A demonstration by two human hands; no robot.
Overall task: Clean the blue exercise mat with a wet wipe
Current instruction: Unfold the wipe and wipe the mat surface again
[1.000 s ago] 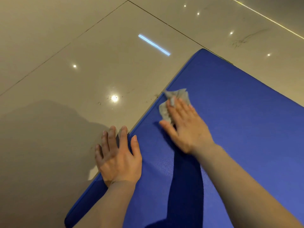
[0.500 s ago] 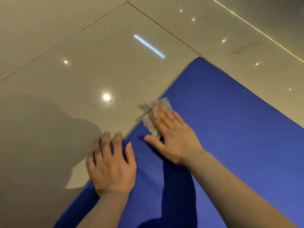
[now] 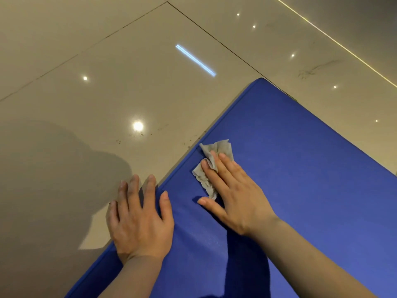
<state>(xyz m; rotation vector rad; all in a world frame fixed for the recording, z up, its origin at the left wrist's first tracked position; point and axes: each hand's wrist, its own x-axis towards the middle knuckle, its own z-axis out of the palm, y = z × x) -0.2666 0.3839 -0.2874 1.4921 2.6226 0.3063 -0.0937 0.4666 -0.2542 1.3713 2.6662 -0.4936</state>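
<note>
Where glossy beige floor tiles (image 3: 107,104) take up the upper and left part of the view, broken by dark grout lines and bright reflected ceiling lights, with a few dark specks near the brightest reflection. Across the lower right, a blue mat (image 3: 300,168), laid flat and running diagonally, its far corner toward the top and its long left edge slanting down to the bottom left. Plenty of bare blue beyond the hands toward the right and far corner; bare tile open to the left of the edge. On that edge, left hand (image 3: 139,222), flat and spread, thumb on the blue, fingers reaching over onto the tile. Just beside, further up the mat and near the same edge, right hand (image 3: 234,196), fingers straight, pressing down a crumpled grey-white wipe (image 3: 217,151). Wipe poking out past the fingertips and along the thumb side, possibly soiled, hard to tell.
</note>
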